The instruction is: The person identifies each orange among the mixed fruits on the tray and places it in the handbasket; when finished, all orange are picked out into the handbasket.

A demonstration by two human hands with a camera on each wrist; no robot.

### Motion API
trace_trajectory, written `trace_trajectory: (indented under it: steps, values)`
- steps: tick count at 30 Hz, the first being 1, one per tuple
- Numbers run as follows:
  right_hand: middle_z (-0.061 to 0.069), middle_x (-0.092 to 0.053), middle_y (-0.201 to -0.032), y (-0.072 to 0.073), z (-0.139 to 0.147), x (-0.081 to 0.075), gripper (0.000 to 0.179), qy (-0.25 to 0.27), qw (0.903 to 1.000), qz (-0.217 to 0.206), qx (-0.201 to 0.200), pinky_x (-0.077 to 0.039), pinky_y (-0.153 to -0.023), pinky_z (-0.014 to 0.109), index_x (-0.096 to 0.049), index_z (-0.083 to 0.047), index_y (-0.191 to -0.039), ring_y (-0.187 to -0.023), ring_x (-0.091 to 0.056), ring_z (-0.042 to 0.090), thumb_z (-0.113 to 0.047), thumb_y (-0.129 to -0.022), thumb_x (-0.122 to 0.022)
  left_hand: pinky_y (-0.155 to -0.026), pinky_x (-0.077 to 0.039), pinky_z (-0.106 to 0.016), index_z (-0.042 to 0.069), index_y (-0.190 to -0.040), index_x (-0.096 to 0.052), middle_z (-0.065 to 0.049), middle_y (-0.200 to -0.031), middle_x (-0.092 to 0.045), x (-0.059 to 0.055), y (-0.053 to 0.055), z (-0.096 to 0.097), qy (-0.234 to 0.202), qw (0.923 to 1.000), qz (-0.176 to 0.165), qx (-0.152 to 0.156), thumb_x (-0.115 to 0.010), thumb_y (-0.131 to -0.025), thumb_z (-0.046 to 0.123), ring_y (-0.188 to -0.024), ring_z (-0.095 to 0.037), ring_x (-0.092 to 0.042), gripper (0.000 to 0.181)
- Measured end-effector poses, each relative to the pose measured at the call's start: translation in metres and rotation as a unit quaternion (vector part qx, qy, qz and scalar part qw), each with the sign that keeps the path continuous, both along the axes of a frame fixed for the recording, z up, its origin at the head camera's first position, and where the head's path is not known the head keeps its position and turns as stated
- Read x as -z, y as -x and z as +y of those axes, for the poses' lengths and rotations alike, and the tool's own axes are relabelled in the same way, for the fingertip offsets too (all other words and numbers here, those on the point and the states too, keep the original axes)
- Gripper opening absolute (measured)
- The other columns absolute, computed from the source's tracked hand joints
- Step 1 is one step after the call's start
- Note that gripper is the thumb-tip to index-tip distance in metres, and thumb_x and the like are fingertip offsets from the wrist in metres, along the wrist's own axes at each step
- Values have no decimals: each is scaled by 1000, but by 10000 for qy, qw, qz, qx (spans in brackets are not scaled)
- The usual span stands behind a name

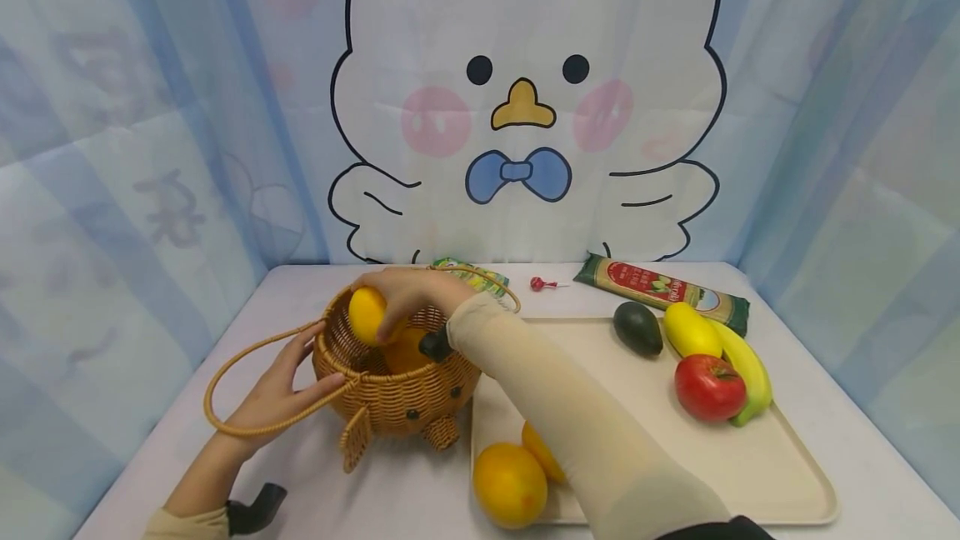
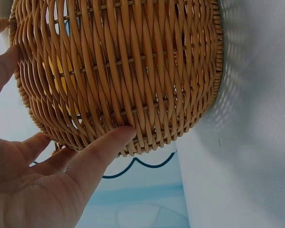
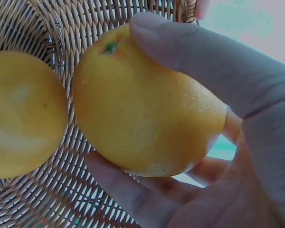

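Nearest to the camera, cream sleeve (image 1: 592, 415) of right arm, reaching from bottom edge toward centre of the head frame. Left of centre, right hand (image 1: 412, 290), with thumb and fingers curled round one orange (image 1: 367, 315), held in the mouth of wicker basket (image 1: 405, 398); whether touching the wicker, hard to say. Beside it, lower in the basket, second orange (image 1: 407, 351). At lower left of the frame, left hand (image 1: 277, 398), with thumb and fingers spread wide against the outer side of the basket, and handle loop (image 1: 217, 373) passing around over the wrist. At bottom centre, two more oranges (image 1: 510, 485), one partly hidden behind the sleeve, at the corner of beige tray (image 1: 585, 365). Toward right, on the tray, dark green avocado (image 1: 638, 328), yellow fruit (image 1: 692, 330), banana (image 1: 753, 377) and red apple (image 1: 709, 387), close together. Farther up, long green package (image 1: 663, 286), red lollipop (image 1: 537, 283) and green packet (image 1: 480, 277).
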State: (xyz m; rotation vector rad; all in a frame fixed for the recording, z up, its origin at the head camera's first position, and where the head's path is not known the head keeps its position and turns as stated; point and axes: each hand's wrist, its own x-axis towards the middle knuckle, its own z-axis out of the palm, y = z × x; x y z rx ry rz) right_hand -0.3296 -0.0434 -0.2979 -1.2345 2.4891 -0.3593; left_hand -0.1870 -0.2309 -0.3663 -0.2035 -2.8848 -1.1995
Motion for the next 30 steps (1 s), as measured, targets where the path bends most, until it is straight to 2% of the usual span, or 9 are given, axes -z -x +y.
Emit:
trace_trajectory:
  steps: [17,25,30]
  values:
    - [-1,-48,-137,-1,-5,0,79,-307,9992,-35,238,-48,-88,27,-36,-24,-143,-111,-51,13,-26,-76,-77,-103,-34,-66,19,-152,-9,-19,-158,-12,1,-1,-1,76,10000,45,-41,-59,-89,47,-140,-48,-21,86]
    - [-3,-48,-139,0,-12,3,79,-503,9984,135,236,-46,-91,28,-35,-26,-144,-113,-49,12,-32,-76,-77,-101,-37,-64,19,-152,-9,-20,-158,-11,1,-2,-2,15,10000,40,-3,-59,-90,46,-139,-49,-21,84]
    - [0,-46,-140,1,-17,6,80,-476,9985,-48,250,-46,-92,29,-34,-26,-145,-113,-49,13,-29,-77,-77,-100,-39,-63,20,-152,-10,-19,-158,-11,0,-2,-2,4,10000,33,-1,-59,-89,47,-140,-48,-21,84]
